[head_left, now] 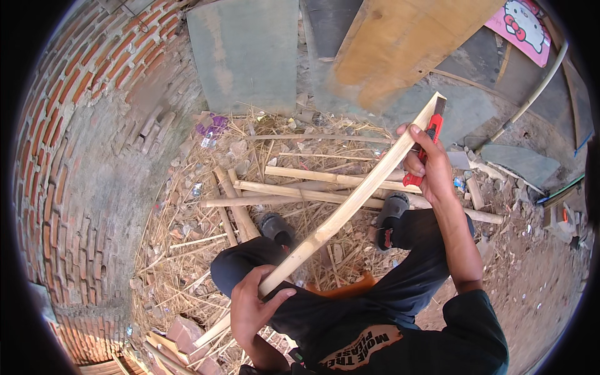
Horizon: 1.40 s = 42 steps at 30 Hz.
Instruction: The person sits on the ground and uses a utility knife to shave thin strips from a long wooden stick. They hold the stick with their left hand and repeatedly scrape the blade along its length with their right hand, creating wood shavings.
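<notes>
A long pale bamboo strip [340, 215] slants across my lap, its far end up and to the right. My left hand [251, 304] is closed round the strip's near end, thumb laid along it. Toward the far end, my right hand [431, 164] grips a red utility knife [431, 136] with its blade out beside the strip's tip. The right thumb and fingertips also press against the strip. Whether the blade touches the bamboo, I cannot tell.
Several bamboo pieces [300, 193] lie on straw and rubble beyond my shoes [273, 226]. A brick wall [81, 181] rises at the left. Grey boards [245, 59] and a brown panel [406, 47] lean at the back. A pale pole [528, 103] stands at the right.
</notes>
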{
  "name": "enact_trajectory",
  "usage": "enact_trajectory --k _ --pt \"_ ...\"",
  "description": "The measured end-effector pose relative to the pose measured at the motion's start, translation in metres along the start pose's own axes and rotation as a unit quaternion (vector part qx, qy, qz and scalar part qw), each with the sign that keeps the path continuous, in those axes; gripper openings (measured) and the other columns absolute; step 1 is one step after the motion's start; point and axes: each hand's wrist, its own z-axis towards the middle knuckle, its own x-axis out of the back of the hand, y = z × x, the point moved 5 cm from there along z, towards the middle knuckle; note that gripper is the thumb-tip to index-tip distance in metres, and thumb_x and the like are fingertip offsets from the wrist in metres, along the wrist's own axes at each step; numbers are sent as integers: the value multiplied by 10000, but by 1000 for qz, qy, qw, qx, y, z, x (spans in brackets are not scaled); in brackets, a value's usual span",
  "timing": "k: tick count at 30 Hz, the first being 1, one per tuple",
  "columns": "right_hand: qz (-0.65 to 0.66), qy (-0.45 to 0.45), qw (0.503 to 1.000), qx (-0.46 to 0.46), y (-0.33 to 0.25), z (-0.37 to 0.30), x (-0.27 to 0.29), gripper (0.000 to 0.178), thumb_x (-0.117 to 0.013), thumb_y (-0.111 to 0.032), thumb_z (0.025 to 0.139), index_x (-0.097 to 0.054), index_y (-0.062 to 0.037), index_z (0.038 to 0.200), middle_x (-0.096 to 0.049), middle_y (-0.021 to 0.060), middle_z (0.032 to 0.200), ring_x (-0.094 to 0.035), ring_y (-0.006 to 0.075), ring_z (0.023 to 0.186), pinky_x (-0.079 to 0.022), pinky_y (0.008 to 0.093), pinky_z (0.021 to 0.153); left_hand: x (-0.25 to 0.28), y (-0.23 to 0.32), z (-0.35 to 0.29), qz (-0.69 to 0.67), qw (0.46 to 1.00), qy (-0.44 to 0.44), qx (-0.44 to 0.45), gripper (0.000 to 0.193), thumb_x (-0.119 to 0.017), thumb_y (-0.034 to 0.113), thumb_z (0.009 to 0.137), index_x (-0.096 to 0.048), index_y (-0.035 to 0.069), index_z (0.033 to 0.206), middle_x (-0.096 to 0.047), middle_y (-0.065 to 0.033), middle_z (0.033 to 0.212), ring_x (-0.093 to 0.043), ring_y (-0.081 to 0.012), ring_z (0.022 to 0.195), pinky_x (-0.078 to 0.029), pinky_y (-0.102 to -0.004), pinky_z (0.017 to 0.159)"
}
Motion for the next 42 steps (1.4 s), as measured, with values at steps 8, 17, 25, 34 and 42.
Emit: enact_trajectory --k 8,17,25,34,42 --pt "-19 25 999 17 -24 -7 3 449 -626 -427 1135 -694 -25 1322 -546 -43 808 -313 35 506 -238 259 484 -5 4 4 -43 998 49 -25 233 -922 92 900 -783 -22 1049 -778 -101 820 -680 -132 659 -494 -298 587" --pt "-79 28 996 35 -4 -37 -6 460 -633 -404 1132 -642 -19 1384 -761 69 948 -331 24 518 -235 220 475 -22 31 15 -28 992 94 -79 189 -915 71 900 -791 -4 1021 -744 -113 877 -707 -210 694 -542 -336 634" --pt "-30 16 999 21 11 -29 6 283 -684 -342 1128 -703 -62 1094 -746 41 892 -347 23 505 -251 229 476 -34 27 23 -16 992 54 -111 231 -911 118 904 -749 1 1020 -703 -119 903 -708 -268 761 -547 -372 685" --pt "-70 23 997 27 14 -37 -7 327 -708 -344 1116 -712 -52 970 -534 -51 676 -317 24 514 -230 258 488 -60 29 48 -183 974 -112 -73 202 -759 189 1073 -712 -5 1107 -709 -90 854 -636 -147 650 -511 -311 622" --pt "-278 -23 935 220 7 -60 -7 430 -626 -375 1118 -578 -4 1330 -600 47 812 -499 130 642 -392 308 577 -75 33 52 -170 976 -111 -81 282 -593 224 1178 -712 -1 1057 -609 -35 680 -578 -106 612 -467 -297 591"
